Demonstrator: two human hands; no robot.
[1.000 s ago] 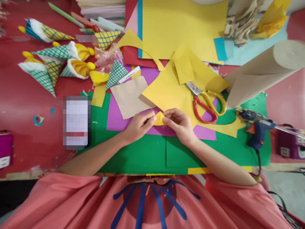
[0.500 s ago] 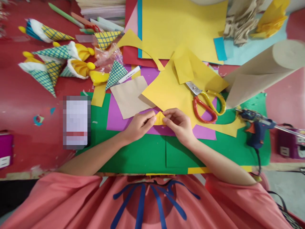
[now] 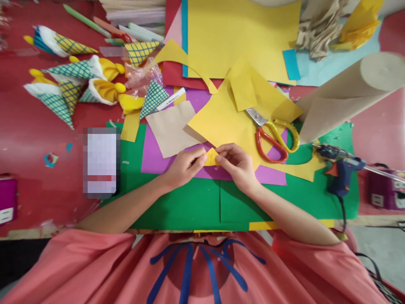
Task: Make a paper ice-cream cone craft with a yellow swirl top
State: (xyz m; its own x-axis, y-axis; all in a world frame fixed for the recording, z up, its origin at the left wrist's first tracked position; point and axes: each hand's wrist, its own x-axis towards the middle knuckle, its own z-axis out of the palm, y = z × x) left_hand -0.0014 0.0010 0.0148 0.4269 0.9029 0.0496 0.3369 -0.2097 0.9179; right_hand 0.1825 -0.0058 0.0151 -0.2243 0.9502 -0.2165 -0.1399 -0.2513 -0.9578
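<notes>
A small folded piece of yellow paper (image 3: 211, 157), pointed at the top with a crease down its middle, is held between my two hands. My left hand (image 3: 186, 166) pinches its left edge between thumb and fingers. On the opposite edge, my right hand (image 3: 237, 165) grips it the same way. Both hands hover over a purple sheet (image 3: 158, 164) that lies on a green sheet (image 3: 183, 207). Just beyond them are a large yellow sheet (image 3: 211, 118) and a beige piece of paper (image 3: 174, 126) with a zigzag edge.
Scissors (image 3: 272, 141) with red and yellow handles lie right of my hands. Farther right are a glue gun (image 3: 341, 169) and a brown paper roll (image 3: 348, 97). Several paper cones (image 3: 68, 69) and a marker (image 3: 171, 99) lie left, above a blurred-out rectangular object (image 3: 101, 162).
My hands and the folded yellow paper stay almost exactly in place. The whole view shifts very slightly; nothing is let go or picked up.
</notes>
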